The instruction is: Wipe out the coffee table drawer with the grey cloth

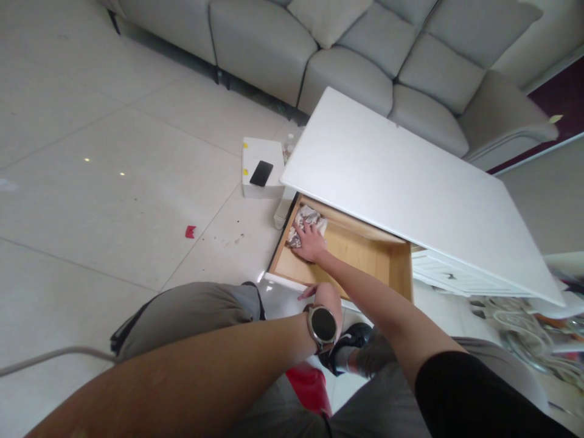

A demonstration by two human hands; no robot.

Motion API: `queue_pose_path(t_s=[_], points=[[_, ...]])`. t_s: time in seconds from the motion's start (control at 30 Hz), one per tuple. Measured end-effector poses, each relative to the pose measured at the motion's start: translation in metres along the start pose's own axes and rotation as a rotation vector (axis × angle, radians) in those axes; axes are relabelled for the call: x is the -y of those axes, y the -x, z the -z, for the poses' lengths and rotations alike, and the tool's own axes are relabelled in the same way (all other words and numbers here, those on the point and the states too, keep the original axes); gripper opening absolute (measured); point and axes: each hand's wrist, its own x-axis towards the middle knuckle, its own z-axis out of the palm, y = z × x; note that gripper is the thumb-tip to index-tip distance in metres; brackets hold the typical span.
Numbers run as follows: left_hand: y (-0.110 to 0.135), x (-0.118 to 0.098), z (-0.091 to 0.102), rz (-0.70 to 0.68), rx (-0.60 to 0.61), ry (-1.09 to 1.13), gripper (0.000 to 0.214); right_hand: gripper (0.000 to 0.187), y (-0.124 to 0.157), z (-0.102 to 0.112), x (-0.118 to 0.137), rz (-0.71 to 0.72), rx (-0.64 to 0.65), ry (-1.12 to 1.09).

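A wooden drawer [365,255] stands pulled out from under a white table [401,176]. My right hand [309,242] reaches into its left end and presses down on a crumpled grey-and-white cloth [310,216], fingers spread over it. My left hand [325,295], with a round dark watch [323,325] on the wrist, rests on the drawer's white front edge [292,283], fingers curled over it.
A grey sofa [347,55] runs behind the table. A small white box [262,167] with a black phone [261,173] on it sits on the tiled floor to the left. A red scrap [190,231] lies on the floor. My knees are below.
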Motion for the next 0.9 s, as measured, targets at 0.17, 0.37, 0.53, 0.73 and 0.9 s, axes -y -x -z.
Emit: queue_pose_path(t_s=[0.17, 0.37, 0.53, 0.73, 0.9], points=[[-0.002, -0.001, -0.002, 0.005, 0.036, -0.047, 0.028, 0.088, 0.016, 0.001, 0.010, 0.074, 0.019, -0.005], [0.002, 0.002, 0.005, -0.002, 0.042, -0.038, 0.032, 0.054, 0.043, -0.006, 0.022, 0.361, 0.118, -0.009], [-0.004, 0.003, 0.008, -0.013, 0.092, -0.017, 0.027, 0.055, 0.041, -0.004, 0.016, 0.416, 0.133, 0.014], [-0.008, 0.002, 0.000, -0.021, 0.079, 0.019, 0.029, 0.058, 0.046, 0.001, -0.038, 0.230, 0.130, 0.047], [-0.009, 0.002, -0.005, -0.025, 0.094, 0.017, 0.031, 0.064, 0.077, -0.002, -0.066, 0.236, 0.228, 0.004]])
